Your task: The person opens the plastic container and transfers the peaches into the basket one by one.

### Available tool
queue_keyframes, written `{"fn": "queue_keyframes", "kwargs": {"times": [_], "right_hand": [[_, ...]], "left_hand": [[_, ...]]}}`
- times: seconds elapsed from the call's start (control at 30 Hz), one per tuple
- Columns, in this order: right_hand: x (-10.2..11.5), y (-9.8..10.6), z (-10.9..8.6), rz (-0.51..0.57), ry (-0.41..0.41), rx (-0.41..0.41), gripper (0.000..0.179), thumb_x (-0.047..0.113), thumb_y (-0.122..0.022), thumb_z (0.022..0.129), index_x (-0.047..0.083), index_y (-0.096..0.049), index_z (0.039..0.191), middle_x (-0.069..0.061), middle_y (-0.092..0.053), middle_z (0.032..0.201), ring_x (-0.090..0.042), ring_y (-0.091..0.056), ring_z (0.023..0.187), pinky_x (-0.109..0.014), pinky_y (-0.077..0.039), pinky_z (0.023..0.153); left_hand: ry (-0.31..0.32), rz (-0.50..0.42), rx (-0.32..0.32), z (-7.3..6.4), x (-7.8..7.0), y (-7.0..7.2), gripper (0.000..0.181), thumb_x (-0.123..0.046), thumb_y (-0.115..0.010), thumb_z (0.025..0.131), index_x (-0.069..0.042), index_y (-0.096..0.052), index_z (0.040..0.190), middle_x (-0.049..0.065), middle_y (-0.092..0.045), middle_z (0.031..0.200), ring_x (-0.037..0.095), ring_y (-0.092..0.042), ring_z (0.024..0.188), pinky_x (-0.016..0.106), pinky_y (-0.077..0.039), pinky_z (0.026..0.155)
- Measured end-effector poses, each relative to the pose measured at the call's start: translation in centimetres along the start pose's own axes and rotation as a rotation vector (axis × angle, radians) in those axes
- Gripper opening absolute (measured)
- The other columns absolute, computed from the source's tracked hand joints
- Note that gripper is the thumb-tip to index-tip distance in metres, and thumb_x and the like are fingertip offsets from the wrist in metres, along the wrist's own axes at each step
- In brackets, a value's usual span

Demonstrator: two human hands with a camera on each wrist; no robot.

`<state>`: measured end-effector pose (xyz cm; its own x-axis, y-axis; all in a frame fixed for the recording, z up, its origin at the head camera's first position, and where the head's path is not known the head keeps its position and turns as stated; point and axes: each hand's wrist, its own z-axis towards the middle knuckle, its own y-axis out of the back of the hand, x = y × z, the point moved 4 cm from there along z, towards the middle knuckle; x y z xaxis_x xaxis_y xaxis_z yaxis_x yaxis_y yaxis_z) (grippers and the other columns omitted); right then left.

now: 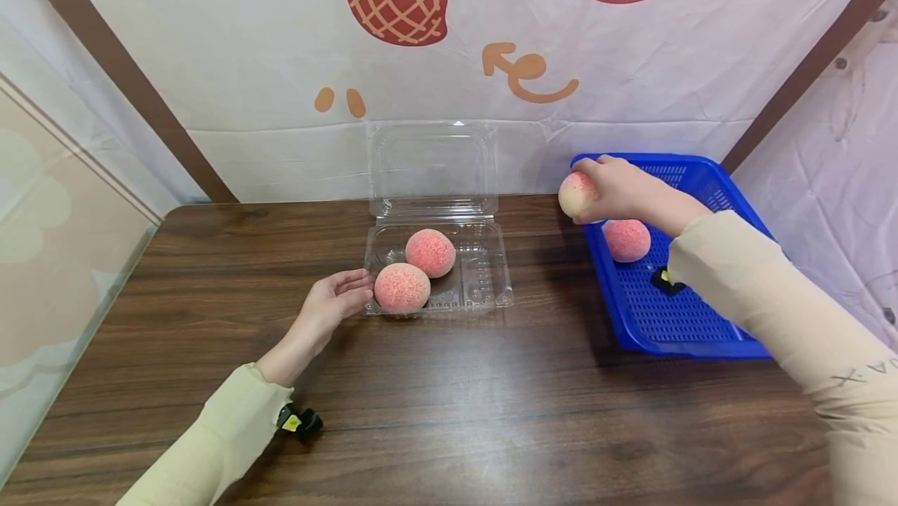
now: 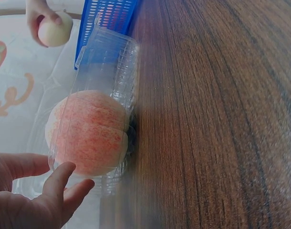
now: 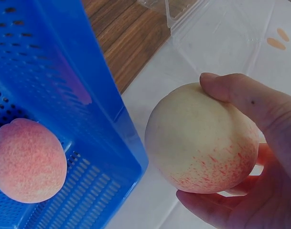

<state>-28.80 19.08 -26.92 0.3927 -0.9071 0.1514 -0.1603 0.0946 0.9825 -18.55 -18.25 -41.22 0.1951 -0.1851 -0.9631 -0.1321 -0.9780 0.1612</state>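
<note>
My right hand (image 1: pixel 620 190) grips a pale peach with a pink blush (image 3: pixel 202 138), held up over the left rim of the blue basket (image 1: pixel 701 348). A second, pinker peach (image 1: pixel 627 241) lies in that basket, below the hand. Two more peaches, one at the back (image 1: pixel 430 253) and one at the front left (image 1: pixel 402 288), sit in the left part of a clear plastic clamshell box (image 1: pixel 484 276), whose lid (image 1: pixel 433 167) stands raised. At the box's left edge is my left hand (image 1: pixel 330 307), fingers extended and holding nothing, fingertips right at the wall beside the front peach.
The box and basket stand on a dark wooden table (image 1: pixel 449 412), the basket at the right. Behind them hangs a white printed cloth (image 1: pixel 266 85), close to the raised lid. Black wrist straps (image 1: pixel 300 422) show at both sleeves.
</note>
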Motion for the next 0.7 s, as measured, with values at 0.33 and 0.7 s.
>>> {"fn": "queue_keyframes", "kwargs": {"times": [0.33, 0.7], "right_hand": [[-0.6, 0.3, -0.6, -0.006, -0.010, -0.005, 0.073, 0.028, -0.075, 0.069, -0.001, -0.043, 0.127, -0.027, -0.049, 0.114, -0.038, -0.051, 0.096, -0.051, -0.045, 0.077], [-1.3, 0.3, -1.0, -0.009, -0.022, -0.001, 0.074, 0.028, -0.075, 0.069, -0.001, -0.042, 0.128, -0.027, -0.049, 0.115, -0.038, -0.050, 0.096, -0.051, -0.046, 0.076]], "left_hand": [[-0.004, -0.004, -0.004, 0.0, 0.1, 0.0, 0.048, -0.003, -0.051, 0.091, 0.012, -0.034, 0.133, 0.030, -0.044, 0.129, 0.031, -0.046, 0.117, 0.018, -0.048, 0.082], [-0.008, -0.007, -0.004, 0.1, 0.2, -0.1, 0.048, -0.003, -0.051, 0.091, 0.012, -0.033, 0.133, 0.030, -0.043, 0.130, 0.032, -0.046, 0.118, 0.018, -0.048, 0.082]]}}
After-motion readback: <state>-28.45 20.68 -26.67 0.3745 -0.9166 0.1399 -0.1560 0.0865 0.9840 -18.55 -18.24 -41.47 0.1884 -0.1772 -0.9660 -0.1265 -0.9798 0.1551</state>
